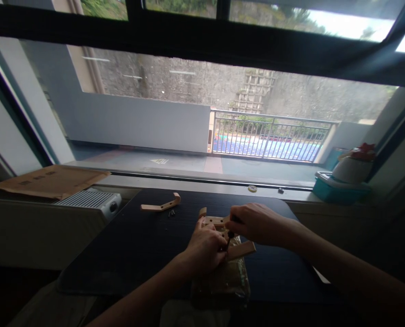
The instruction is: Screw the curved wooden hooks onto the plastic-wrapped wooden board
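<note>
My right hand is closed around the dark handle of a screwdriver, whose shaft slants down toward my left fingers. My left hand grips a light wooden piece and presses it down; its fingertips are near the screwdriver's tip. Another wooden piece with dark holes lies just beyond, partly covered by both hands. Beneath them is a package in clear shiny plastic; its contents are hard to make out. Farther left on the table sits a loose bent wooden piece, with several small screws beside it.
The dark table stands against a window sill. On the sill are a tape roll, a small dark object and a teal box. Brown paper packaging rests on a white heater at left.
</note>
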Demonstrator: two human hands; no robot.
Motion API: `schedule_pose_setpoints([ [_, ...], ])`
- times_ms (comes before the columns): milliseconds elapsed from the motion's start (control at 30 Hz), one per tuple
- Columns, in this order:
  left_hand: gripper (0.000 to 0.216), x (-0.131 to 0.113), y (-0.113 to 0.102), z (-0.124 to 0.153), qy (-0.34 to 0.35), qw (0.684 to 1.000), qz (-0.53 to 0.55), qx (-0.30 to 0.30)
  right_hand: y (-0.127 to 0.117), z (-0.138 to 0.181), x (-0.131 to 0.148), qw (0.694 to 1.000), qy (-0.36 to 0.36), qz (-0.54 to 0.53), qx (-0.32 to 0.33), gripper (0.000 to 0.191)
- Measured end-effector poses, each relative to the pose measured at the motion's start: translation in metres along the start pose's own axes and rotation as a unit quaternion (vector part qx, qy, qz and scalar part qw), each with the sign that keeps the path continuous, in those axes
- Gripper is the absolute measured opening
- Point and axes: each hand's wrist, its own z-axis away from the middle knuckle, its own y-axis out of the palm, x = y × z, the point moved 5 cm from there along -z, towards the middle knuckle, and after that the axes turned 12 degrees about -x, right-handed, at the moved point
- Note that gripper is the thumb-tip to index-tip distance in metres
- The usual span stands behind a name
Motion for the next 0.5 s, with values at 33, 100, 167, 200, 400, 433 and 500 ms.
schedule_pose_setpoints([
  [33,0.013,0.0001,0.0001,0.0001,0.002,1.000,-0.003,0.001,-0.0009,-0.0002,0.0003,1.000,-0.014,-0.007,0.006,0.027],
  [100,0.016,0.0000,-0.0004,0.0003,0.008,1.000,-0.007,-0.003,-0.0026,0.0004,0.0021,0.998,-0.052,-0.030,0.024,0.020],
  [167,0.017,-0.0002,-0.0011,0.0006,0.012,1.000,-0.005,-0.009,-0.0027,0.0019,0.0036,0.995,-0.075,-0.045,0.039,0.017],
  [200,0.018,-0.0003,-0.0012,0.0008,0.013,1.000,-0.002,-0.011,-0.0021,0.0026,0.0038,0.995,-0.076,-0.047,0.041,0.017],
  [400,0.013,0.0009,0.0002,0.0012,0.004,1.000,-0.004,-0.008,0.0008,0.0038,-0.0005,1.000,-0.015,0.002,0.026,0.029],
  [433,0.013,0.0010,0.0001,0.0011,0.003,1.000,-0.004,-0.008,-0.0002,0.0034,-0.0001,0.999,-0.019,0.008,0.032,0.029],
  [500,0.014,0.0011,-0.0011,0.0008,-0.001,1.000,0.001,-0.009,-0.0034,0.0022,0.0028,0.998,-0.048,-0.002,0.049,0.024],
])
